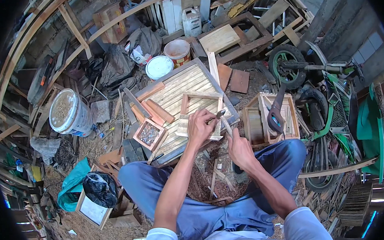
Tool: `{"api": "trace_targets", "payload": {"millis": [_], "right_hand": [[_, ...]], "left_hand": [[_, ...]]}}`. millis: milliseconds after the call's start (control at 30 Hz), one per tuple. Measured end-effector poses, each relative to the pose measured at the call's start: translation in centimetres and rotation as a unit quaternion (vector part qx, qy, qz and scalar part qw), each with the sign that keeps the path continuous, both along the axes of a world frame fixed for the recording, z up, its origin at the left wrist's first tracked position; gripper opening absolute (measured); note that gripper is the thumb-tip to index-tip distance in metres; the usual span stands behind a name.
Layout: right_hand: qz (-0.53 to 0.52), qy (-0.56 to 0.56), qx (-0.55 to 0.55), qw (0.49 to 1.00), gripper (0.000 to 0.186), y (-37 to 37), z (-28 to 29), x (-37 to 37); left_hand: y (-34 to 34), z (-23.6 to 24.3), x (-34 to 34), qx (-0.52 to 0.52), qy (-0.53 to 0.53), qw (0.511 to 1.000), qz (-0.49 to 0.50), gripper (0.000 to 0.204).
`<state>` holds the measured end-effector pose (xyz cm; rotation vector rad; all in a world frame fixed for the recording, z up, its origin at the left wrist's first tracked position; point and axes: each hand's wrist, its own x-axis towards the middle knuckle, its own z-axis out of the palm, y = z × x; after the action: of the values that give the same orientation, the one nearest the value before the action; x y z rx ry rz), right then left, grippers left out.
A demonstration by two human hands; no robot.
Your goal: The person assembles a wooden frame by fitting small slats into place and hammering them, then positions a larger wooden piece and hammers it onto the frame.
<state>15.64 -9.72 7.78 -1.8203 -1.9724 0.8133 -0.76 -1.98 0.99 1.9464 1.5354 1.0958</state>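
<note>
My right hand (240, 150) grips a hammer (227, 126). My left hand (199, 127) curls at a wooden frame (202, 94), its hold unclear.

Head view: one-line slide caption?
Left hand at a small wooden frame on a slatted panel, right hand gripping a hammer.

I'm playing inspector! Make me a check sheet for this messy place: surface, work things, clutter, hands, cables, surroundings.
Surface: slatted wooden panel with a dark border.
Work things: small wooden frame on the panel; hammer.
Clutter: loose wood strips and a little tray of small bits, both left of the frame.
Hands: right hand grips the hammer; left hand is at the frame, its fingertips' grip unclear.
Cables: nothing seen clearly.
Surroundings: motorbike right; bucket left.
</note>
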Motion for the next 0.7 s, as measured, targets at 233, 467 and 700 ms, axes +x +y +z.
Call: {"api": "trace_targets", "payload": {"millis": [233,467,700], "right_hand": [[-0.021,0.022,0.004,1.000,0.021,0.0,0.3,0.1],[-0.002,-0.023,-0.034,0.999,0.022,0.2,0.4,0.0],[-0.034,0.060,0.002,0.998,0.021,-0.4,1.4,-0.3]], "left_hand": [[-0.2,0.1,0.2,0.014,-0.009,1.000,-0.007,0.015],[-0.1,-0.2,0.1,0.025,-0.012,1.000,-0.005,0.014],[-0.1,0.2,0.1,0.014,-0.020,1.000,-0.018,0.013]]}}
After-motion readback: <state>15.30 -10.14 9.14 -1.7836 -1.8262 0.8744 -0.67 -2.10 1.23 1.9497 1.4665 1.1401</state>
